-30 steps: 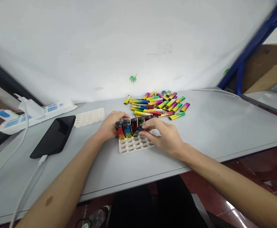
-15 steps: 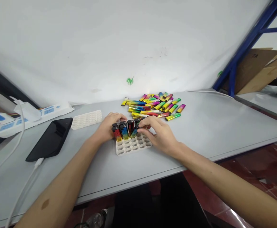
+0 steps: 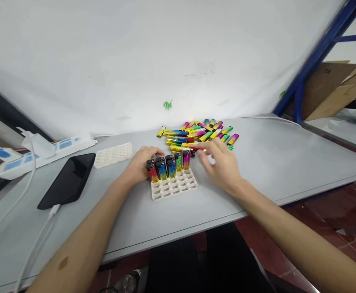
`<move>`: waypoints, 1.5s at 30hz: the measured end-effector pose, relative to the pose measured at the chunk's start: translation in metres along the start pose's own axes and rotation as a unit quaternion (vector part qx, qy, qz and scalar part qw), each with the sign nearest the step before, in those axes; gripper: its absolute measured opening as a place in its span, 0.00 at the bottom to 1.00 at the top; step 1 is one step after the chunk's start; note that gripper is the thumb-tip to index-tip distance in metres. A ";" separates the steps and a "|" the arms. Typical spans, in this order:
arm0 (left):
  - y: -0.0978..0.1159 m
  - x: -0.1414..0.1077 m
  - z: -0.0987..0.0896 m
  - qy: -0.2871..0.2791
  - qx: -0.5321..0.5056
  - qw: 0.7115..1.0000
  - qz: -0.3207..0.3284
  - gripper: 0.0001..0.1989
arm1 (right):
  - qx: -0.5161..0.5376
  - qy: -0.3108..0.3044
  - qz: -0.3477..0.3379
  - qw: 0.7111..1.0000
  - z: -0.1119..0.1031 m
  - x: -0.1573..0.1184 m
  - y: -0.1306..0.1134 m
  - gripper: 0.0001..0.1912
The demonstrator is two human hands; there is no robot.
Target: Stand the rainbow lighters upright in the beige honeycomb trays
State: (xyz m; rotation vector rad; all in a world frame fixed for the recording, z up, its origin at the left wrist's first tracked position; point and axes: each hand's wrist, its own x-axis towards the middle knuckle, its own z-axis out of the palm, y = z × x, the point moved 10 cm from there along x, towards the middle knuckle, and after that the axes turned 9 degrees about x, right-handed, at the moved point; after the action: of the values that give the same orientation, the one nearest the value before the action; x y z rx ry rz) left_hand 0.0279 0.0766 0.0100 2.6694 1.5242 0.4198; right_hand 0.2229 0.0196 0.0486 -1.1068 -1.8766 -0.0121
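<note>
A white tray with rows of slots stands on the table, lighters upright in its rear part. Red, blue, green and magenta lighters with black tops show there. My left hand curls around the tray's rear left corner; its fingertips are partly hidden behind the lighters. To the right of the tray, my right hand has thumb and forefinger apart. Its fingertips are at the near edge of a loose pile of shiny lighters, by a red and yellow lighter.
A second white slotted tray lies to the left. Near it are a black phone with a white cable and a white power strip. A white wall rises behind the table; cardboard stands far right.
My right hand has let go of a lighter at the tray and moved right and back to the pile. The blue lighter it held now stands upright. My left hand stays at the tray.
</note>
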 end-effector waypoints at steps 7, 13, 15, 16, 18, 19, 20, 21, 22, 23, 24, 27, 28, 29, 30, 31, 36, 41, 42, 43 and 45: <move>0.000 0.000 0.001 -0.004 -0.006 1.000 -0.004 0.16 | -0.222 -0.139 0.228 0.938 -0.018 -0.026 0.105 0.20; 0.001 0.000 -0.001 0.003 -0.011 1.000 -0.004 0.14 | -0.176 -0.103 0.279 0.938 -0.027 -0.036 0.114 0.19; 0.002 -0.001 -0.001 0.004 -0.011 1.000 -0.006 0.14 | -0.139 -0.079 0.277 0.947 -0.027 -0.035 0.114 0.21; 0.002 -0.001 -0.001 0.002 -0.010 1.000 -0.007 0.14 | -0.124 -0.070 0.270 0.952 -0.027 -0.033 0.113 0.20; 0.003 -0.001 -0.001 -0.003 -0.005 1.000 -0.005 0.14 | -0.089 -0.049 0.259 0.960 -0.028 -0.031 0.114 0.18; 0.003 0.000 0.000 -0.004 -0.003 1.000 -0.003 0.15 | -0.063 -0.038 0.262 0.962 -0.029 -0.032 0.115 0.16; 0.003 0.000 0.000 -0.005 -0.002 1.000 -0.002 0.15 | -0.030 -0.031 0.269 0.962 -0.029 -0.032 0.116 0.15; 0.004 0.001 0.000 -0.006 -0.002 1.000 0.000 0.15 | 0.007 -0.027 0.278 0.960 -0.028 -0.033 0.117 0.14; 0.004 0.001 -0.001 -0.005 -0.003 1.000 0.001 0.14 | 0.045 -0.027 0.287 0.957 -0.026 -0.035 0.117 0.14; 0.004 0.001 -0.001 -0.004 -0.004 1.000 0.002 0.14 | 0.080 -0.029 0.292 0.953 -0.023 -0.036 0.115 0.14; 0.004 0.001 -0.001 -0.004 -0.005 1.000 0.001 0.14 | 0.113 -0.032 0.292 0.949 -0.021 -0.036 0.111 0.14; 0.004 0.001 -0.001 -0.006 0.001 1.000 -0.004 0.14 | 0.204 -0.032 0.276 0.939 -0.013 -0.032 0.096 0.10; 0.003 0.001 -0.001 -0.008 0.002 1.000 -0.007 0.14 | 0.241 -0.038 0.273 0.930 -0.007 -0.029 0.092 0.07; 0.002 0.001 -0.001 -0.008 0.003 1.000 -0.009 0.15 | 0.280 -0.048 0.274 0.919 0.000 -0.026 0.088 0.08; 0.002 0.001 0.000 -0.009 0.002 1.000 -0.011 0.15 | 0.317 -0.060 0.280 0.904 0.009 -0.024 0.086 0.14; 0.001 0.001 0.000 -0.009 0.002 1.000 -0.012 0.15 | 0.350 -0.073 0.290 0.888 0.018 -0.021 0.084 0.20; 0.002 0.001 0.002 -0.010 0.000 1.000 -0.002 0.15 | 0.415 -0.096 0.283 0.860 0.048 -0.005 0.077 0.29; 0.002 0.003 0.003 -0.016 0.009 1.000 -0.001 0.15 | 0.421 -0.101 0.249 0.866 0.048 -0.003 0.067 0.22; 0.002 0.003 0.003 -0.016 0.009 1.000 0.000 0.15 | 0.433 -0.099 0.253 0.860 0.047 -0.004 0.066 0.22; 0.002 0.003 0.003 -0.016 0.009 1.000 0.002 0.16 | 0.445 -0.098 0.260 0.852 0.046 -0.006 0.066 0.22; 0.002 0.003 0.002 -0.014 0.007 1.000 0.006 0.17 | 0.460 -0.104 0.279 0.836 0.047 -0.008 0.068 0.22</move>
State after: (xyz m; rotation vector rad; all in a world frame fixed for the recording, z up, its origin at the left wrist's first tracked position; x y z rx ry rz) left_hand 0.0319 0.0779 0.0086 2.6844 1.5120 0.3722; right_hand 0.2385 0.0746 -0.0117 -0.9051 -1.3531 1.2567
